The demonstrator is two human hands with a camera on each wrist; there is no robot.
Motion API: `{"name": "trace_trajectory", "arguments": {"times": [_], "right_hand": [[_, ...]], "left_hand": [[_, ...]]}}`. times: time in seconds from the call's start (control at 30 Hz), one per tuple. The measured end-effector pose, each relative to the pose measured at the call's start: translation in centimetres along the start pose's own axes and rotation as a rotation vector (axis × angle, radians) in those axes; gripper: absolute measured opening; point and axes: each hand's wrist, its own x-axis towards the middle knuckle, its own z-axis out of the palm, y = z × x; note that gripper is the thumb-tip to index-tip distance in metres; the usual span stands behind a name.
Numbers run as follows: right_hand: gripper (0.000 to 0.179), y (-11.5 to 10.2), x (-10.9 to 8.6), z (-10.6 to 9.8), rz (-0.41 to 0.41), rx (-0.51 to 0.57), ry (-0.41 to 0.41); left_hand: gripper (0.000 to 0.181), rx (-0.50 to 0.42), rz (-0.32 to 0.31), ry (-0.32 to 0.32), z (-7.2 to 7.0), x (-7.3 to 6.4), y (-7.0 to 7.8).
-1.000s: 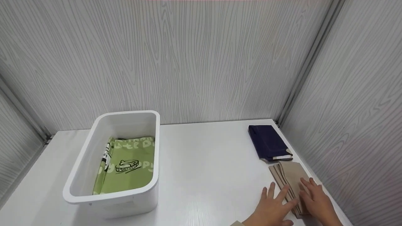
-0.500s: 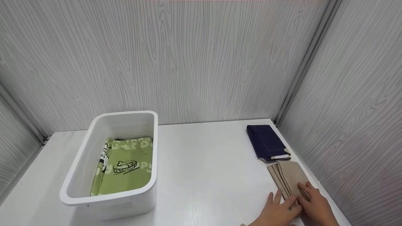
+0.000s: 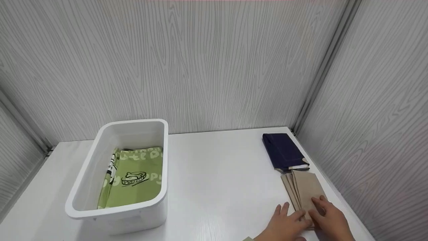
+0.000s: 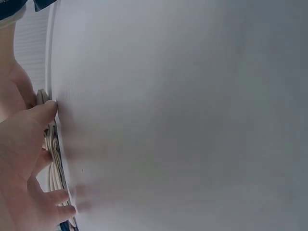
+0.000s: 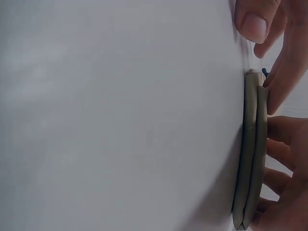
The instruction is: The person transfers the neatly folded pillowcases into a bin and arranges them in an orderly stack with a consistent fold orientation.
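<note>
A beige folded cloth, layered along its left side, lies on the white table at the right. My left hand is spread beside its near left edge, fingertips reaching onto the layers. On the top layer rest the lightly bent fingers of my right hand. Seen from the left wrist, the left hand touches the stacked folds with thumb and fingers apart. In the right wrist view the beige cloth shows edge-on as thick folds, with the right hand's fingertips against its upper face.
A navy folded cloth lies just beyond the beige one. At the left stands a white plastic bin holding a green printed cloth. Grey wood-grain panels close off the back and sides of the table.
The beige cloth has shifted slightly left and turned a little, with both hands on it. The right hand has moved left and nearer the left hand. The bin and navy cloth stay put.
</note>
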Motion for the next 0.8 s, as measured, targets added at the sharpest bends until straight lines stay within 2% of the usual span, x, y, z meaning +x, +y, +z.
{"name": "trace_trajectory", "arguments": {"times": [0.27,0.53,0.8], "right_hand": [[0.059,-2.2,0.2,1.3,-0.026,-0.040,-0.017],[0.056,-5.0,0.1,2.2,-0.076,-0.051,-0.040],[0.057,-7.5,0.4,3.3,-0.102,-0.049,-0.052]], "left_hand": [[0.061,-0.021,-0.012,-0.019,-0.5,-1.6,-1.6],[0.058,-0.108,-0.051,-0.077,-1.2,-3.5,-3.3],[0.055,-0.108,-0.097,-0.051,-1.4,-5.4,-5.1]]}}
